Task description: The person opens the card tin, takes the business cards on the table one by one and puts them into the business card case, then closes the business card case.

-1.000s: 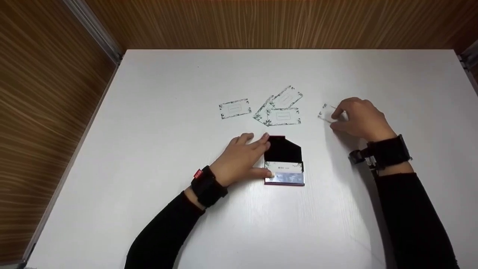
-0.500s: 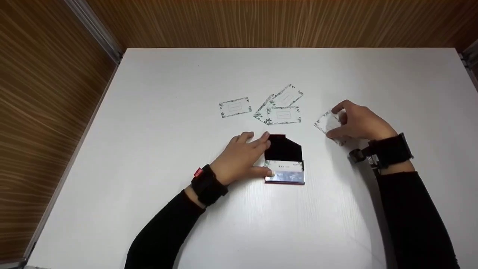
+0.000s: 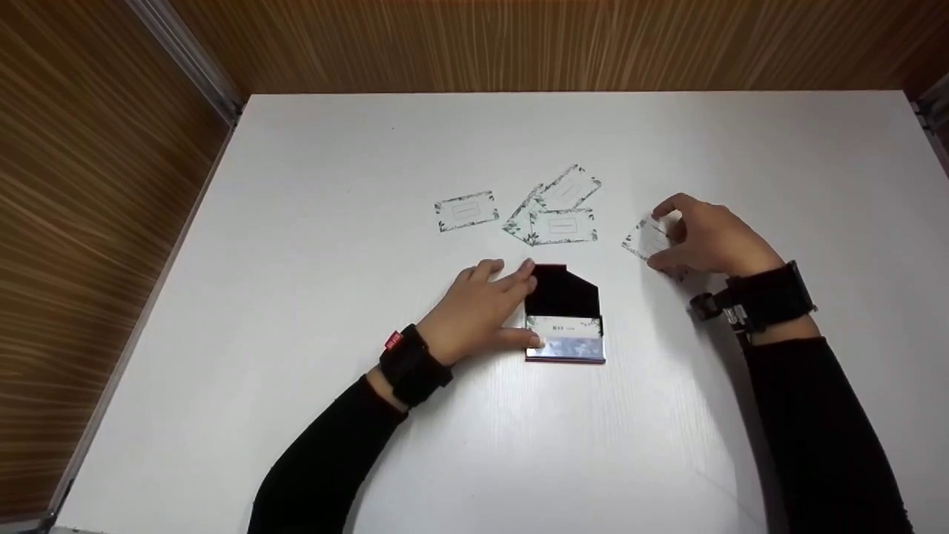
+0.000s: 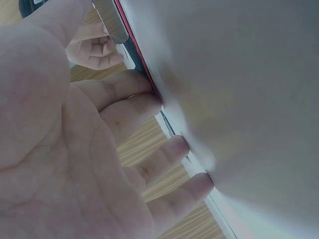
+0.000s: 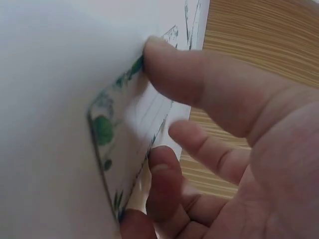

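Slid a little toward 7 o'clock and turned since one second ago: the held card (image 3: 643, 239), by the right hand (image 3: 715, 237). Not moved much, if at all: the left hand (image 3: 474, 315) and the case (image 3: 567, 293).

Head view, on a clock with the case in the middle. Left hand at 9 o'clock, fingers loose and spread, thumb pressing on the case front. Held card at about 2 o'clock, pinched by the right hand. Pile of three cards (image 3: 562, 227) at 12 o'clock, lone card (image 3: 466, 211) between 10 and 11, all flat on the desk (image 3: 334, 222). Inside card (image 3: 565, 327) at the 6 o'clock end of the case.

Left wrist view: left fingers out straight, tips by the red case edge and desk. Right hand farther back, near 11 o'clock.

Right wrist view: thumb on one long edge of the held card, fingertips on the other.

Done, seemingly: lid up, inside card in place. Left: five cards still out, one in hand.

Count: two hands, one case, five cards outside, one showing inside. More behind it? Hard to tell.
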Motion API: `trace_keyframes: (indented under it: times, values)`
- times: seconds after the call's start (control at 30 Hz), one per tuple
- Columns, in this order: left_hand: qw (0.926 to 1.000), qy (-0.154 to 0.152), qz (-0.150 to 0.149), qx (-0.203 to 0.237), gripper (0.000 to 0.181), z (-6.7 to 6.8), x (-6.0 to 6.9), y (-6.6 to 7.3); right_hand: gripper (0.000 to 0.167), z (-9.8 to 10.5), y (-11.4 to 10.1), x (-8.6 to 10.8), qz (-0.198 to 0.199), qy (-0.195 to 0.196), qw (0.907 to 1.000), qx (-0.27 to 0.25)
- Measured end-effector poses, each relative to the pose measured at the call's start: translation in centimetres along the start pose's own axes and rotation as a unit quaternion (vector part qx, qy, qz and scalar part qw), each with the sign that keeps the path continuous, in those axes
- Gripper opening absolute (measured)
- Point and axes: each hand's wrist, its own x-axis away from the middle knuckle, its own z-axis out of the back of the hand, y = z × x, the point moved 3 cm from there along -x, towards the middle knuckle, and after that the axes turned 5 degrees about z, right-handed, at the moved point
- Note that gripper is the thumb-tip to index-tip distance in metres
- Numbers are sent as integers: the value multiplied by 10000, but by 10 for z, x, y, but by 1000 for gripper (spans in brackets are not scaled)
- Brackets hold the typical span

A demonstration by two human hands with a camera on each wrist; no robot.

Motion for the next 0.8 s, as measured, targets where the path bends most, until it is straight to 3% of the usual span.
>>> trace_keyframes:
  times: [0.1,0.27,0.33,0.47,0.63,0.8]
  values:
    - [10000,-13,14,17,88,-1,0,0,70,-1,2,0,-95,-84,9999,-55]
    - [10000,4,11,39,88,-2,0,-1,35,-4,0,-2,134,-35,9999,-13]
    - [10000,24,-4,32,88,-2,-1,-1,28,-4,-1,-3,272,26,9996,35]
    - [10000,11,1,26,88,-1,-1,0,42,-2,-3,-2,317,67,9995,41]
    - [10000,-15,0,25,88,-1,-2,0,65,-3,-1,0,50,-112,9999,4]
    - [10000,-18,22,-2,89,-1,-1,-1,64,-3,-2,-2,134,-98,9998,73]
